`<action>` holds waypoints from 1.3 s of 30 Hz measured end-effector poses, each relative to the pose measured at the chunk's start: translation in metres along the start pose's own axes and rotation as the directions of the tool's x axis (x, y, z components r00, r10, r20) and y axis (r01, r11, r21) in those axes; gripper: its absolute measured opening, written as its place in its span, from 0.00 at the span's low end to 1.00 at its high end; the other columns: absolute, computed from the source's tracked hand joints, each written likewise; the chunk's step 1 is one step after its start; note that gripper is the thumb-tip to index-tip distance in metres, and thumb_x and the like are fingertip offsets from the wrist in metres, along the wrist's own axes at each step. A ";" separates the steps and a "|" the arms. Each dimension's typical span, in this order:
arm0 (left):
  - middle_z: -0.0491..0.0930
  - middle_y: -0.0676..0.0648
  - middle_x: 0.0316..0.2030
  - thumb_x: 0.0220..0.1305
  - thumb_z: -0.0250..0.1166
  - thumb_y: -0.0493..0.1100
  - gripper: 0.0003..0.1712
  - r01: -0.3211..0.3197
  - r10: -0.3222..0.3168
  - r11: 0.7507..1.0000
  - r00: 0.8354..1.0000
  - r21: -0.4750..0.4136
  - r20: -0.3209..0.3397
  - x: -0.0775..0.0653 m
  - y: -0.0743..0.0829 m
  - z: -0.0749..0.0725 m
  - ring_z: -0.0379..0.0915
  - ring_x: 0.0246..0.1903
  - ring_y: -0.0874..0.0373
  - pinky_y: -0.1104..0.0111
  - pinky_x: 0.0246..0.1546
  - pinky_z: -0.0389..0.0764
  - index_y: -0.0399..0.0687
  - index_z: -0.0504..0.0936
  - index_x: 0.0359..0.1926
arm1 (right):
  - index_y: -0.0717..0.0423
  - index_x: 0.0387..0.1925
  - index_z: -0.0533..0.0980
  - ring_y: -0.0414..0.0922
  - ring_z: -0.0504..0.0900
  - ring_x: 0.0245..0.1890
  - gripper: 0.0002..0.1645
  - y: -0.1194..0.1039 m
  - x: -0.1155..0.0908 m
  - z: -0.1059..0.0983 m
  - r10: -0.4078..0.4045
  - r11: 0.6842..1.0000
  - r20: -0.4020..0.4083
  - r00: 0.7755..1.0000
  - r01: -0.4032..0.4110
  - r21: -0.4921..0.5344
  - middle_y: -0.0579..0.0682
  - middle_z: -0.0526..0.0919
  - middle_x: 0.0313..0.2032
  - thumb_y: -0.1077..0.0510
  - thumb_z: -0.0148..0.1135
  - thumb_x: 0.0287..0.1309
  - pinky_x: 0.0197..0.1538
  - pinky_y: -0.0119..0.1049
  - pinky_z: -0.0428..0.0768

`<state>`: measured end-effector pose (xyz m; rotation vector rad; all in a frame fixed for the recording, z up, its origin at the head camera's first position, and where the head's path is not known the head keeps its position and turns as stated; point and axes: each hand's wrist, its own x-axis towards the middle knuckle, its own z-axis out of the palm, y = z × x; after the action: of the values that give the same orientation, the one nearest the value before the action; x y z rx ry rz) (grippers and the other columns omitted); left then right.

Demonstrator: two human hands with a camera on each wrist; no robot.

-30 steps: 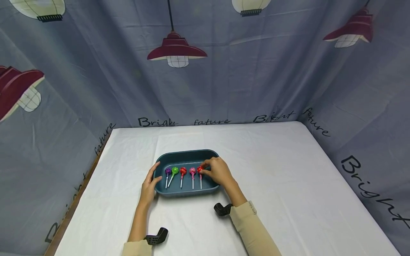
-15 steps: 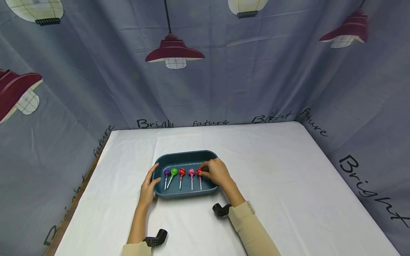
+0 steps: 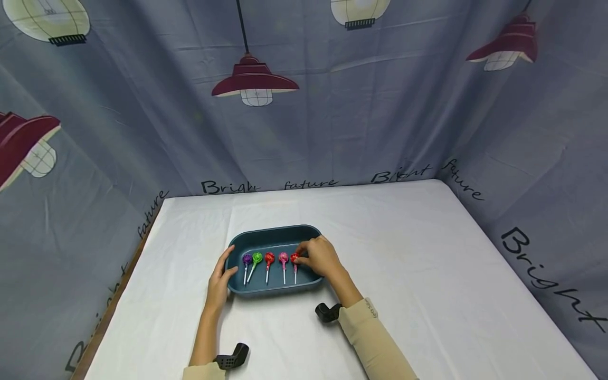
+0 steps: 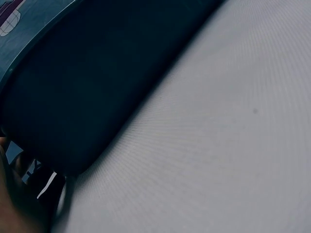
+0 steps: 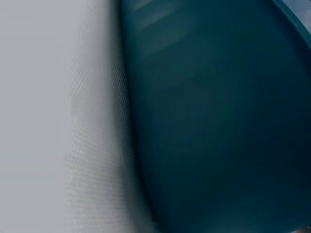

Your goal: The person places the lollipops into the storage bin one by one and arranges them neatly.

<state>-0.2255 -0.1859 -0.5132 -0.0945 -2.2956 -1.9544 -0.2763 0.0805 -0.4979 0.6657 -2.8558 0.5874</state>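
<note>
A dark teal tray (image 3: 275, 240) lies on the white table with several lollipops in a row inside it. From the left come a purple lollipop (image 3: 247, 259), a green lollipop (image 3: 257, 257), a red lollipop (image 3: 269, 258) and a pink lollipop (image 3: 283, 257). At the row's right end, my right hand (image 3: 322, 257) pinches another red lollipop (image 3: 295, 258) by its head, its stick toward me. My left hand (image 3: 219, 278) holds the tray's left end, thumb at the near side. The left wrist view shows the tray wall (image 4: 82, 87) and part of that hand; the right wrist view mostly tray.
White cloth covers the table (image 3: 404, 264) around the tray. A grey-blue curtain (image 3: 370, 116) printed with lamps and lettering hangs behind and at both sides. Black wrist cameras, one on the left wrist (image 3: 233, 357), sit close above the cloth.
The head view has shifted slightly, so the tray appears a little lower and further left. Both hands keep about the same places on the tray and the right-end red lollipop.
</note>
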 end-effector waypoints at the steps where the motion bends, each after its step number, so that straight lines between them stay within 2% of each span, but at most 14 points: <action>1: 0.58 0.46 0.66 0.63 0.51 0.31 0.29 0.001 -0.001 1.000 1.000 0.000 -0.002 0.000 0.000 0.000 0.46 0.67 0.54 0.58 0.65 0.47 0.45 0.64 0.66 | 0.49 0.31 0.84 0.38 0.79 0.33 0.12 0.000 0.000 0.000 -0.003 1.000 0.001 1.000 0.003 -0.008 0.39 0.85 0.27 0.47 0.69 0.47 0.43 0.34 0.70; 22: 0.57 0.46 0.67 0.63 0.51 0.31 0.29 0.019 -0.019 1.000 1.000 -0.010 0.001 -0.002 -0.002 -0.001 0.45 0.67 0.54 0.58 0.65 0.47 0.46 0.63 0.66 | 0.50 0.31 0.84 0.38 0.79 0.30 0.12 -0.003 0.000 -0.002 -0.028 0.998 0.034 0.999 0.030 -0.050 0.40 0.85 0.27 0.48 0.69 0.47 0.39 0.34 0.68; 39: 0.57 0.46 0.67 0.64 0.52 0.32 0.29 0.012 -0.012 1.000 1.000 0.012 -0.001 -0.001 0.000 -0.001 0.45 0.67 0.54 0.58 0.65 0.47 0.46 0.63 0.66 | 0.50 0.31 0.84 0.37 0.80 0.31 0.12 -0.002 0.001 -0.001 -0.032 0.998 0.024 0.999 0.033 -0.049 0.40 0.85 0.27 0.48 0.68 0.48 0.38 0.33 0.67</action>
<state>-0.2247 -0.1872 -0.5126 -0.0788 -2.3124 -1.9455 -0.2763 0.0788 -0.4956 0.7146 -2.8649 0.5062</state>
